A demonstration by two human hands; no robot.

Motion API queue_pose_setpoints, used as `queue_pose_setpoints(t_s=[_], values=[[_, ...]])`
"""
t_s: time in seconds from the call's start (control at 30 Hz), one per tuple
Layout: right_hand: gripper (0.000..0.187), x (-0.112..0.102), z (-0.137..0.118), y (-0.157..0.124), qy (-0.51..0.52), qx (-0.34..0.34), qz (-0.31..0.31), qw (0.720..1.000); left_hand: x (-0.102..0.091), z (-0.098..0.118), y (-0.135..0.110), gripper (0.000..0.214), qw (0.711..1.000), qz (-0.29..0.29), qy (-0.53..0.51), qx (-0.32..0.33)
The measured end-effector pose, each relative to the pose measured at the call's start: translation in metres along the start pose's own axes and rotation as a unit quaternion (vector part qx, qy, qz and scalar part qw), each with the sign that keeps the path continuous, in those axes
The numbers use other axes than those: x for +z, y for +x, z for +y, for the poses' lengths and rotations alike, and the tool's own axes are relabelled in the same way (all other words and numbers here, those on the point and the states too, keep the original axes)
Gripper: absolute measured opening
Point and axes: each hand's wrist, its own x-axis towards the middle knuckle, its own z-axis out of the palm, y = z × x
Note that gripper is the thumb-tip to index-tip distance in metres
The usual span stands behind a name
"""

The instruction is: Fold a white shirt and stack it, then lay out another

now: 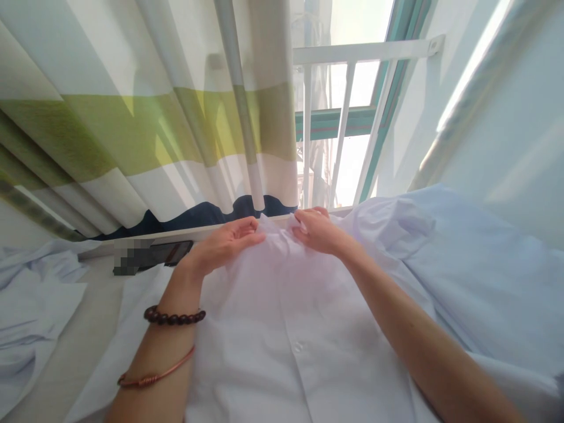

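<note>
Two hands: both are working at the top edge of a white shirt, one on each side of its collar area.
Left cloth: a pale, crumpled garment is lying well apart from the hands, at the far left.
Dark object: a flat black item, partly blurred out, is sitting just beside the left wrist, under the window ledge.
Curtain: a striped curtain in cream, green and navy is hanging behind the left hand.
Left hand: the left hand is pinching the shirt's upper edge, fingers curled closed on the fabric; a dark bead bracelet and a thin copper-coloured bangle are circling its wrist and forearm.
Shirt: it is lying flat and spread toward the person, button placket running down the middle with a small white button showing; the cloth is smooth below the hands and bunching between them.
Right hand: the right hand is gripping the same edge, fingers folded shut over the fabric, near the left hand.
Window: a white railing is standing behind the right hand.
Right cloth: light blue fabric is lying beside the right forearm.
</note>
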Motion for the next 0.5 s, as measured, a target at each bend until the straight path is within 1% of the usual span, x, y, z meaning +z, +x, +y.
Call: queue_pose_setpoints(t_s=[0.03, 0.07, 0.1, 0.13, 0.17, 0.2, 0.27, 0.3, 0.33, 0.4, 0.43, 0.47, 0.5], values=[[0.019, -0.005, 0.000, -0.001, 0.022, -0.011, 0.103, 0.994, -0.003, 0.003, -0.003, 0.026, 0.999, 0.035, -0.023, 0.017], [0.020, -0.010, -0.001, -0.003, 0.048, -0.018, 0.195, 0.979, -0.006, 0.005, -0.006, 0.024, 0.996, 0.070, -0.037, 0.032], [0.020, -0.015, -0.002, -0.005, 0.075, -0.020, 0.263, 0.962, -0.008, 0.006, -0.009, 0.023, 0.993, 0.100, -0.043, 0.048], [0.021, -0.020, -0.003, -0.007, 0.100, -0.018, 0.300, 0.949, -0.010, 0.007, -0.010, 0.022, 0.990, 0.121, -0.044, 0.063], [0.023, -0.025, -0.004, -0.009, 0.123, -0.015, 0.318, 0.940, -0.012, 0.008, -0.011, 0.021, 0.988, 0.126, -0.044, 0.074], [0.027, -0.028, -0.005, -0.010, 0.146, -0.013, 0.322, 0.935, -0.012, 0.008, -0.011, 0.022, 0.989, 0.114, -0.045, 0.078], [0.035, -0.031, -0.004, -0.012, 0.178, -0.016, 0.300, 0.937, -0.010, 0.006, -0.009, 0.029, 0.996, 0.053, -0.035, 0.064], [0.036, -0.031, -0.003, -0.012, 0.180, -0.017, 0.268, 0.946, -0.009, 0.005, -0.007, 0.034, 0.999, 0.015, -0.017, 0.044], [0.032, -0.030, 0.000, -0.011, 0.169, -0.017, 0.219, 0.961, -0.007, 0.002, -0.005, 0.037, 1.000, -0.020, 0.013, 0.018], [0.016, -0.027, 0.006, -0.010, 0.120, -0.016, 0.085, 0.989, -0.004, -0.004, 0.000, 0.036, 0.993, -0.071, 0.092, -0.031], [0.009, -0.025, 0.009, -0.010, 0.095, -0.015, 0.015, 0.995, -0.003, -0.008, 0.002, 0.035, 0.987, -0.085, 0.129, -0.052], [0.006, -0.023, 0.012, -0.010, 0.075, -0.012, -0.044, 0.996, -0.002, -0.011, 0.004, 0.035, 0.980, -0.092, 0.159, -0.072], [0.005, -0.021, 0.014, -0.009, 0.063, -0.002, -0.083, 0.995, -0.001, -0.015, 0.005, 0.038, 0.975, -0.095, 0.179, -0.089]])
